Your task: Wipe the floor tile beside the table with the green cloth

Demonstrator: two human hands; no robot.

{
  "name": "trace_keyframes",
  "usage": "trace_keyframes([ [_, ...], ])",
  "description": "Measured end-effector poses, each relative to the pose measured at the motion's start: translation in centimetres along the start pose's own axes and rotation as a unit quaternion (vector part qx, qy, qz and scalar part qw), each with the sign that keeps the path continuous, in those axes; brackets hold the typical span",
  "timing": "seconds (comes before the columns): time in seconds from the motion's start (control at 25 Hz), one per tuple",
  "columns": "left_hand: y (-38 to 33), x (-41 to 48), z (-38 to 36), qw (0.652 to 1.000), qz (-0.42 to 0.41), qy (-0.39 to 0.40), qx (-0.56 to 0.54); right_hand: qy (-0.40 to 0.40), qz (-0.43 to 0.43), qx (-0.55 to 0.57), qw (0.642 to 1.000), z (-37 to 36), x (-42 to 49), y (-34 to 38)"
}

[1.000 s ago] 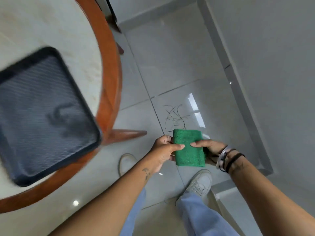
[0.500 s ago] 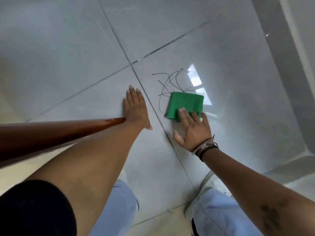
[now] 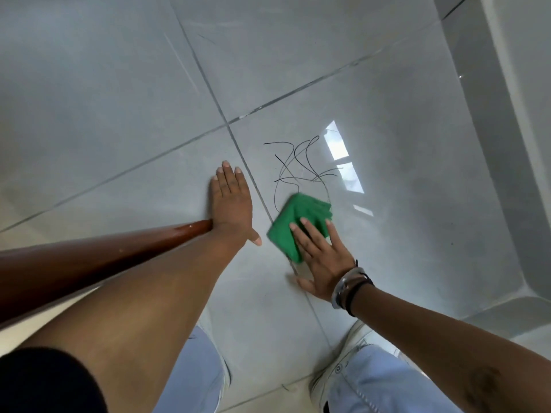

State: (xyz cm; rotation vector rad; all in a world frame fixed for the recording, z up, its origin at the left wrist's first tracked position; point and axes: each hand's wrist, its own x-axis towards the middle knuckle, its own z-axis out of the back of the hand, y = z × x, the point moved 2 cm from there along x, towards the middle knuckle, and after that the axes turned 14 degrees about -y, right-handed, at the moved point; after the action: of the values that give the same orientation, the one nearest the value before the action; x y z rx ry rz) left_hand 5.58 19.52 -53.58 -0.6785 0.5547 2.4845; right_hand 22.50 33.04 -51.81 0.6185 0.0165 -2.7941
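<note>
The green cloth lies folded and slightly bunched on a glossy grey floor tile, just below black scribble marks. My right hand lies flat on the cloth's near edge, fingers spread, pressing it to the tile. My left hand rests palm down on the neighbouring tile, left of the grout line, holding nothing.
A brown wooden table leg slants in from the left and ends by my left wrist. A grey skirting and wall run along the right. My knees in light jeans and a white shoe are at the bottom.
I crouched from standing by the table and set the cloth on the tile. Since half a second ago my right hand has dragged the cloth down and left, away from the scribble, bunching it.
</note>
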Motion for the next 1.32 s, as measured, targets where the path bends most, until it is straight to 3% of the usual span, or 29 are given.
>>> trace_keyframes([
  [0.12,0.0,0.1,-0.4,1.000,-0.008,-0.004,0.006,-0.017,0.027,-0.011,0.999,-0.2,0.0,-3.3],
  [0.2,-0.2,0.1,-0.4,1.000,-0.008,0.001,0.012,-0.070,-0.121,0.023,0.990,-0.2,2.2,-7.8],
  [0.28,-0.2,0.1,-0.3,1.000,-0.005,0.001,0.021,-0.102,-0.321,0.071,0.939,-0.1,4.6,-12.2],
  [0.36,-0.4,0.2,0.1,1.000,-0.002,0.007,0.024,-0.092,-0.418,0.115,0.896,0.5,6.2,-12.1],
  [0.44,-0.6,0.3,0.6,1.000,-0.001,0.012,0.026,-0.083,-0.328,0.129,0.932,0.1,5.2,-7.0],
  [0.52,-0.4,0.3,0.6,1.000,-0.007,0.016,0.026,-0.050,-0.124,0.127,0.983,-0.5,1.9,0.1],
  [0.56,-0.2,0.3,0.5,0.999,-0.012,0.015,0.028,-0.046,-0.034,0.118,0.991,-0.6,0.1,1.7],
  [0.64,0.0,0.3,0.1,0.999,-0.015,0.014,0.033,-0.086,0.045,0.115,0.989,-1.4,-0.7,-0.1],
  [0.72,-0.2,0.4,0.1,0.999,-0.011,0.012,0.030,-0.150,-0.031,0.099,0.983,-1.5,1.1,-4.6],
  [0.84,-0.4,0.4,0.1,1.000,-0.003,0.012,0.024,-0.167,-0.268,0.112,0.942,-0.8,5.8,-12.3],
  [0.92,-0.2,0.4,0.0,1.000,-0.004,0.008,0.019,-0.163,-0.320,0.109,0.927,0.0,7.9,-14.1],
  [1.0,-0.1,0.2,0.0,1.000,-0.006,0.002,0.008,-0.134,-0.269,0.107,0.948,0.1,7.2,-11.9],
  [1.12,0.0,0.2,0.0,1.000,-0.006,0.007,0.005,-0.043,-0.036,0.069,0.996,-1.6,-0.3,-6.3],
  [1.2,0.1,0.2,-0.2,1.000,-0.003,0.002,0.006,-0.029,0.096,0.053,0.994,-3.3,-5.6,-6.8],
  [1.24,0.1,0.1,-0.2,1.000,-0.004,0.000,0.007,-0.046,0.123,0.053,0.990,-3.6,-6.8,-7.8],
  [1.32,-0.1,0.3,-0.1,1.000,-0.007,-0.009,0.016,-0.063,0.090,0.069,0.992,-3.1,-5.8,-9.1],
])
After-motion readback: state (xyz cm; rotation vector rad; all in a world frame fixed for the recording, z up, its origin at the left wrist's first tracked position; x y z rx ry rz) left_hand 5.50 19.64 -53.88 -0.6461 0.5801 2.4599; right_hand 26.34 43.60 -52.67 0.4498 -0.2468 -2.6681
